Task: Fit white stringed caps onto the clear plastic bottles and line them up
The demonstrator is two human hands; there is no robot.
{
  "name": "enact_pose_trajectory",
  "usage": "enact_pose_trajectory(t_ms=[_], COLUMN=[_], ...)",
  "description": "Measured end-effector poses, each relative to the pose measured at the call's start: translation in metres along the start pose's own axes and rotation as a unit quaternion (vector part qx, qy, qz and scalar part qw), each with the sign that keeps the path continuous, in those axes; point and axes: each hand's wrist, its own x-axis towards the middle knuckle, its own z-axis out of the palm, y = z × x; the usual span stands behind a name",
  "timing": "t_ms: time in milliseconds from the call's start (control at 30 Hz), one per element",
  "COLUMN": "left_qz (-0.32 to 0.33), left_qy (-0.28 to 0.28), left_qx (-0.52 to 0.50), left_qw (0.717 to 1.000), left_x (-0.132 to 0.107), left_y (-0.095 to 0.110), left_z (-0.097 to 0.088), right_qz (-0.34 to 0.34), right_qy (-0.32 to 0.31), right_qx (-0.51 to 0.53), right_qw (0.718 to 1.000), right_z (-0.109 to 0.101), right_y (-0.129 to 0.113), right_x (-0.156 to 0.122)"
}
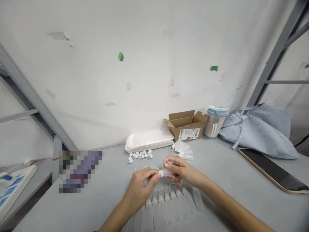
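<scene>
Between my two hands is a small translucent squeeze bottle (166,172) with a white cap end, held above the table. My left hand (141,190) pinches the white end with thumb and fingertips. My right hand (183,170) is closed round the clear body, which its fingers partly cover. Just below my hands lies a row of similar bottles (168,206) with thin curved tubes at their tops; my left arm hides some of them. Beyond my hands sit a cluster of small white caps (140,155) and a small pile of clear bottles (182,149).
A stack of white padded envelopes (149,140) lies against the wall. Beside it stand an open cardboard box (187,127) and a blue-lidded cup (212,124). On the right are a light-blue fabric bag (263,129) and a phone (272,169). A blurred patch (79,172) covers something at left.
</scene>
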Motion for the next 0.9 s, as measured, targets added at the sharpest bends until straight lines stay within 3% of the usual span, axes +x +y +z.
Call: enact_pose_trajectory(t_ms=[133, 400, 567, 900], left_qz=[-0.032, -0.030, -0.080, -0.083], left_qy=[-0.003, -0.011, -0.016, -0.033], left_qx=[-0.006, -0.061, -0.088, -0.108], left_qw=[0.999, 0.998, 0.993, 0.990], left_x=[0.000, 0.000, 0.000, -0.005], left_y=[0.003, 0.009, 0.016, 0.022], left_z=[0.003, 0.013, 0.008, 0.001], right_qz=[-0.018, -0.047, -0.054, -0.028], right_qy=[0.015, 0.021, 0.041, 0.039], right_qx=[0.004, -0.032, -0.074, -0.137], right_qw=[1.000, 0.998, 0.995, 0.989], right_z=[-0.003, 0.005, 0.010, 0.018], right_y=[-0.001, -0.013, -0.023, -0.022], right_x=[-0.002, -0.011, -0.019, -0.027])
